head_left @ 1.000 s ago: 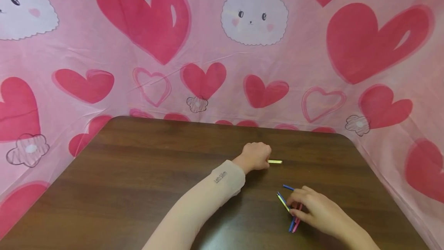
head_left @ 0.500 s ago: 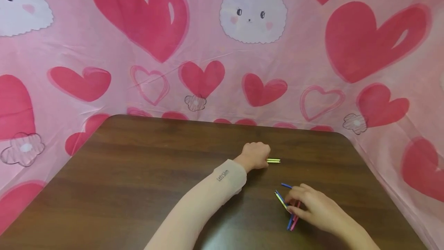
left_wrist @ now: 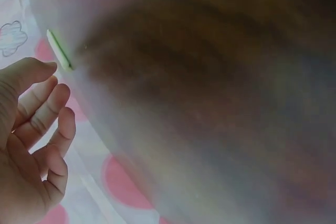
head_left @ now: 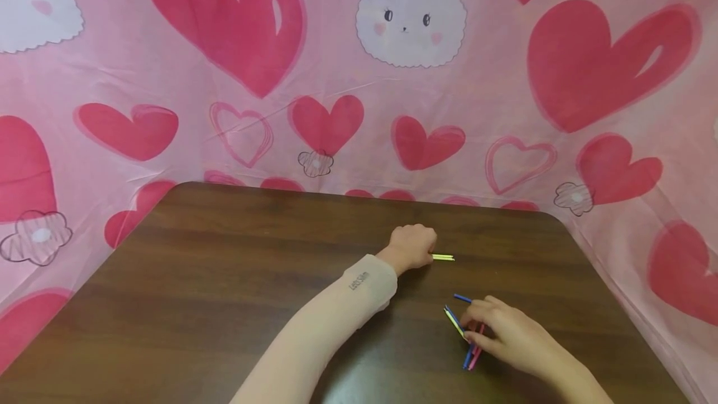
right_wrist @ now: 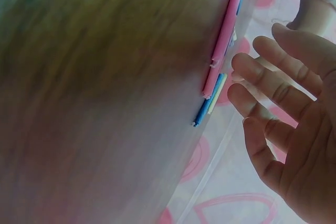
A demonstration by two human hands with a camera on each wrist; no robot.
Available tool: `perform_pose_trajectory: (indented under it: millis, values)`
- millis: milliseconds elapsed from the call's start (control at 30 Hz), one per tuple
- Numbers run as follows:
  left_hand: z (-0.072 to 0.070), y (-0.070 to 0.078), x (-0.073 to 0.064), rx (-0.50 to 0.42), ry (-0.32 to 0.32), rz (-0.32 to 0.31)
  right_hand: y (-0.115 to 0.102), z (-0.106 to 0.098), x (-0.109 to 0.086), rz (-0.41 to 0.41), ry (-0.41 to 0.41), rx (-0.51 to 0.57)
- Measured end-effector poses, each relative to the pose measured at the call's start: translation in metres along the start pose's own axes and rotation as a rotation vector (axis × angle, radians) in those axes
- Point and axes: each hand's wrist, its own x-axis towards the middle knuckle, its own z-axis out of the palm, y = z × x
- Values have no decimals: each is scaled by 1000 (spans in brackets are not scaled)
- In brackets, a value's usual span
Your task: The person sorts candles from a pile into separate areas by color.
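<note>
We see a pink cloth (head_left: 331,30) behind a brown table (head_left: 224,267). Next, the right hand (head_left: 507,332) has its fingers apart; the left hand (head_left: 413,247) is loosely curved. Beside the right, pink sticks (right_wrist: 227,24), blue sticks (right_wrist: 208,101) and a yellow one lie together; near the left, two yellow sticks (head_left: 443,257), whether touched we cannot tell.

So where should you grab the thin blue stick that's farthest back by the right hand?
Probably pinch the thin blue stick near its bare left tip, coming from the left: that end pokes out apart from the other sticks, while the right hand hides its other end.
</note>
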Motion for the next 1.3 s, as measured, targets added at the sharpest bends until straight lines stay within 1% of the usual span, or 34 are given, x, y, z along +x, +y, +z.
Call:
perform_pose_trajectory:
  millis: [133, 267, 333, 433, 567, 700, 867, 967, 1133, 1300]
  values:
    - [-5, -3, -5, -20, 11, 12, 1, -1, -1, 16, -16, 0]
    - [-9, -4, -12, -34, 7, 27, 1, -2, -3, 50, -59, 7]
    - [-10, -5, -16, -42, 5, 35, 0, -2, -3, 60, -72, 7]
    - [-9, -6, -20, -48, 19, 46, 0, -1, -1, 57, -77, 3]
    - [-9, -8, -25, -48, 42, 69, -1, 0, 2, 83, -94, -6]
    - [-14, -7, -34, -41, 48, 93, -2, -1, 4, 119, -126, -11]
    - [-20, -5, -45, -28, 50, 102, -2, 1, 6, 144, -173, 5]
    - [-21, -4, -50, -13, 69, 109, -2, 1, 6, 162, -193, 9]
    - [-23, -4, -58, -8, 105, 112, -1, 2, 7, 153, -188, 4]
    - [-24, -6, -66, -45, 104, 115, -3, 3, 9, 129, -177, -20]
